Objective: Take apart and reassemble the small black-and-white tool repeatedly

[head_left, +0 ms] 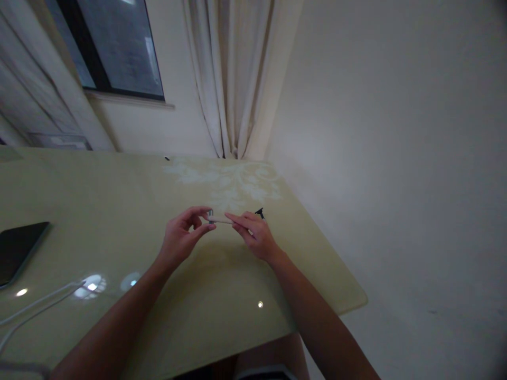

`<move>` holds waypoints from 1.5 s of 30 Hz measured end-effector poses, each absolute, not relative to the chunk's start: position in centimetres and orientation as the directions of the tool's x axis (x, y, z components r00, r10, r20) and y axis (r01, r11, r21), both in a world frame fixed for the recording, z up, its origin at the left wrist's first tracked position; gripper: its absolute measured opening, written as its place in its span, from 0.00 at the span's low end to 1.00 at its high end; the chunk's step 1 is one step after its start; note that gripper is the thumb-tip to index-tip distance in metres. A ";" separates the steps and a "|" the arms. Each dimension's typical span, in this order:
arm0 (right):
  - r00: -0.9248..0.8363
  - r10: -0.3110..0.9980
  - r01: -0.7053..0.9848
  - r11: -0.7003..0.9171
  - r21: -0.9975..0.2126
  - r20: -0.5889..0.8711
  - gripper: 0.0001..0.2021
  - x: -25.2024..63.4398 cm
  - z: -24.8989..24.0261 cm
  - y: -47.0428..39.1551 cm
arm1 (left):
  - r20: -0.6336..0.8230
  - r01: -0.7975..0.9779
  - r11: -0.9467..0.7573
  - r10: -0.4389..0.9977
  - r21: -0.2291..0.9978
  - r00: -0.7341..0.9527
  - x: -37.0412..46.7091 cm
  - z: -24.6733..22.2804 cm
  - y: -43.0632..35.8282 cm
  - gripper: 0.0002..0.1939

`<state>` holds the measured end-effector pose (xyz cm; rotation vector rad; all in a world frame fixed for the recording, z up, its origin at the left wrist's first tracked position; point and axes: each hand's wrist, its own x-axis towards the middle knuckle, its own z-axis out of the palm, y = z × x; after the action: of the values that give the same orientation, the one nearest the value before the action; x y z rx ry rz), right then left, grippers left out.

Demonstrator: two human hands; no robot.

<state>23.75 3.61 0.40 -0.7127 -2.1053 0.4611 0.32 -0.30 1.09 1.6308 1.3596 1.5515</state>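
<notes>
Over the glossy pale-green table, my left hand [182,232] pinches a small grey piece [210,216] between thumb and fingertips. A slim, pale, flat stick [221,219] runs from that piece to my right hand [255,233], whose thumb and fingers close on its other end. The stick's left end meets the grey piece; whether the two are joined I cannot tell. Just behind my right hand a small black object [260,212] shows, partly hidden by the fingers, its kind unclear.
A dark flat tablet-like device [21,250] lies at the table's left. White cables [39,303] run across the lower left. A tiny dark item [167,158] sits by the back edge. Curtains [233,79] hang behind, and a wall [376,158] borders the right.
</notes>
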 end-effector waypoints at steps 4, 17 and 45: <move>-0.442 0.664 0.376 0.748 -0.547 0.603 0.20 23.7 0.1 3.7 | 0.417 0.306 -0.366 0.900 0.879 -0.124 0.2 0.8 -0.1 0.20; -0.480 0.701 0.267 0.690 -0.673 0.528 0.18 23.3 0.2 3.4 | 0.415 0.362 -0.354 0.903 0.862 -0.107 -0.4 0.5 0.1 0.20; -0.361 0.728 0.359 0.685 -0.633 0.583 0.20 23.0 -0.1 3.4 | 0.432 0.369 -0.361 0.893 0.856 -0.129 -0.1 0.6 -0.2 0.19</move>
<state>23.01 3.44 -0.09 -0.8401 -1.9751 0.5044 -0.12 -0.18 0.64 1.6865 1.4041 1.5048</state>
